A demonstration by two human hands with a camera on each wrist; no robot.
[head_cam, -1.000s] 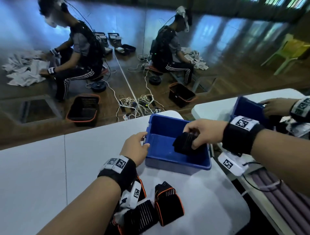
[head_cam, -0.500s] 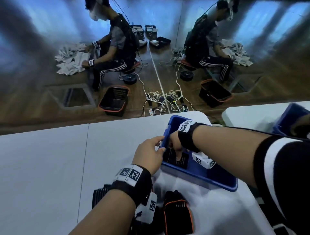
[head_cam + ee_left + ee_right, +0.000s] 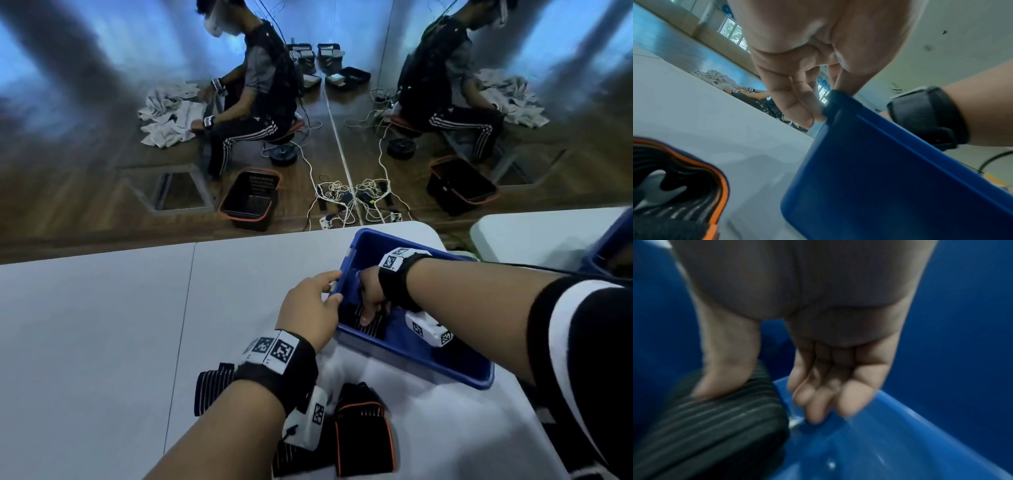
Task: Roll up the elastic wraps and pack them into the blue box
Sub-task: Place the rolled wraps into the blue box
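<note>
Lowered into the box (image 3: 445,371) since a second ago, right hand (image 3: 371,296) thumb-presses a rolled wrap (image 3: 368,323) into its left corner, left hand (image 3: 310,310) pinching the rim; unrolled wraps (image 3: 363,431) lie nearer the left hand, toward the person

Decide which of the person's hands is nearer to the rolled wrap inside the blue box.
Right. The right hand is inside the blue box, thumb on the rolled wrap; the left hand grips the box's rim.
</note>
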